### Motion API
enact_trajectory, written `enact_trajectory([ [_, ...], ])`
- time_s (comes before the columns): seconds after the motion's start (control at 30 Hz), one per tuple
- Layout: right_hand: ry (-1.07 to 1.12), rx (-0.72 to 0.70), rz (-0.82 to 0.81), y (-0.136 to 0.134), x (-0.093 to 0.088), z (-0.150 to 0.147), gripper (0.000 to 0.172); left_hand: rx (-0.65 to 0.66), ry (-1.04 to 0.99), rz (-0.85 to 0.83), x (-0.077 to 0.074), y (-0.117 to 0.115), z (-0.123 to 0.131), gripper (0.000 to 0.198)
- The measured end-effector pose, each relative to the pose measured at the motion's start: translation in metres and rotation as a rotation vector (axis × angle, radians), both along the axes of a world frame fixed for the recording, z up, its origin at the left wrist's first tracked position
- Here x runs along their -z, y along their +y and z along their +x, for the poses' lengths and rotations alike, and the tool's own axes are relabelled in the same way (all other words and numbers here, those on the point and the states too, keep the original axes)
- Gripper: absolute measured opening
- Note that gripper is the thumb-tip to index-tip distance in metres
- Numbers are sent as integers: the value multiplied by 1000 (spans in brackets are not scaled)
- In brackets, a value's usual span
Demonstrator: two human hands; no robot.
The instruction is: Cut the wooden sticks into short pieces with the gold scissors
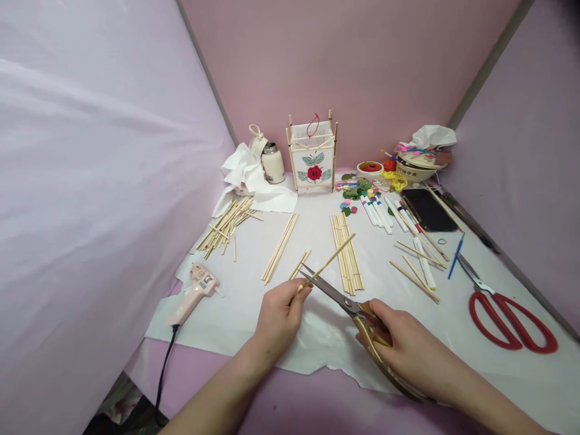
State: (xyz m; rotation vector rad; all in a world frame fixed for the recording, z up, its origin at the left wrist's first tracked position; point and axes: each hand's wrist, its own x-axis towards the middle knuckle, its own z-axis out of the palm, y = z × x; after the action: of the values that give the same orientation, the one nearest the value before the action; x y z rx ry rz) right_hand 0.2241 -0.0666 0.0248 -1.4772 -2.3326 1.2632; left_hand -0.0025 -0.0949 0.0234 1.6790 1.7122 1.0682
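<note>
Near the middle of the table, my left hand (284, 309) pinches the lower end of a thin bamboo stick (334, 255), which slants up to the right. My right hand (403, 338) is wrapped round the handles of gold-handled scissors (333, 294). Their dark blades are parted, with the stick lying between them just above my left fingers. Beyond the blades lies a row of bamboo sticks (347, 257) side by side. A few short sticks (299, 266) lie behind my left hand, and several longer ones (280, 249) lie farther left.
A pink glue gun (194, 296) with a black cord lies at left, below a loose stick pile (226, 226). A white lantern (312, 158) stands at the back beside a bottle (272, 164). Red-handled scissors (510, 320), markers (376, 212) and a phone (429, 210) lie at right.
</note>
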Motion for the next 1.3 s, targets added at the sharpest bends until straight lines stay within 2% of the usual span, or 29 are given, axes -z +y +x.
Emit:
enact_trajectory([
  [0.1,-1,5,-8,0,-1,-2,15,10,159,83,6,-2,1,22],
  [0.2,-5,0,0,0,-2,-2,15,22,236,121,10,-4,3,19],
  [0.3,-4,-3,4,1,-3,-2,13,28,251,137,10,-5,4,18],
  [0.4,-10,-7,-3,0,-4,-2,13,34,180,102,7,-5,4,22],
  [0.53,-1,-27,-16,0,-4,0,12,73,-111,-57,-2,-4,2,32],
  [0.67,7,-64,-29,1,-6,4,11,135,-507,-304,-9,-4,-2,30],
  [0.77,37,-106,-32,4,-8,8,12,231,-800,-502,-11,-4,-7,29],
  [0.87,59,-132,-45,6,-9,9,14,303,-942,-627,-12,-5,-10,30],
  [0.93,62,-131,-50,7,-8,9,14,283,-871,-584,-12,-5,-9,30],
  [0.97,61,-125,-47,7,-7,8,13,244,-769,-510,-12,-5,-8,30],
  [1.07,52,-92,-25,6,-5,5,13,83,-329,-175,-11,-6,-1,30],
  [1.13,46,-76,-20,4,-5,3,15,23,-80,3,-7,-7,3,30],
  [1.3,37,-67,-39,0,-4,0,19,18,261,162,3,-9,6,22],
])
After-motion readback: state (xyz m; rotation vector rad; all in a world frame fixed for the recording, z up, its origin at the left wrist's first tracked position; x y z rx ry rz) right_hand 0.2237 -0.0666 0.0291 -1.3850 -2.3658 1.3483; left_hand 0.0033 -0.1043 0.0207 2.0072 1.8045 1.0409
